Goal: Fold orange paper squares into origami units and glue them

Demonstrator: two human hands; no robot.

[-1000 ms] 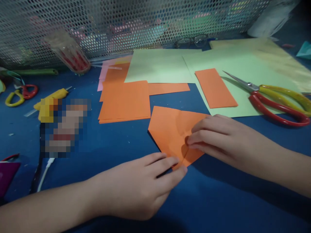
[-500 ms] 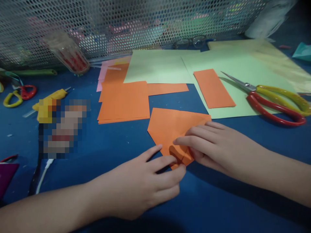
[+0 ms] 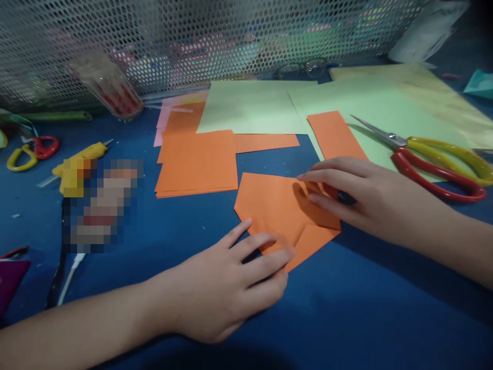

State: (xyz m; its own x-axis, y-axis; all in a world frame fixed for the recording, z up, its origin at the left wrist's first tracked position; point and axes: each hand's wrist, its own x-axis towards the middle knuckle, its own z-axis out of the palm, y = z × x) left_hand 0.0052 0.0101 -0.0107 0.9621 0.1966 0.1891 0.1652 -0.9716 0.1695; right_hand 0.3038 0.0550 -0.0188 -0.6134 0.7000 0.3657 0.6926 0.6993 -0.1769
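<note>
Now the flat-fingered right hand (image 3: pixel 358 198) has slid up the folded orange paper sheet (image 3: pixel 273 205) to its top flap. The open left hand (image 3: pixel 227 293) pins the near corner to the blue tabletop (image 3: pixel 346 313).

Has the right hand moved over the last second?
Yes. The right hand went from the near corner of the folded paper up to its far edge, beside the orange strip.

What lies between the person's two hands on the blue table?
In the head view, a folded orange paper fills the gap: the left hand presses its near corner, the right hand touches its right side.
</note>
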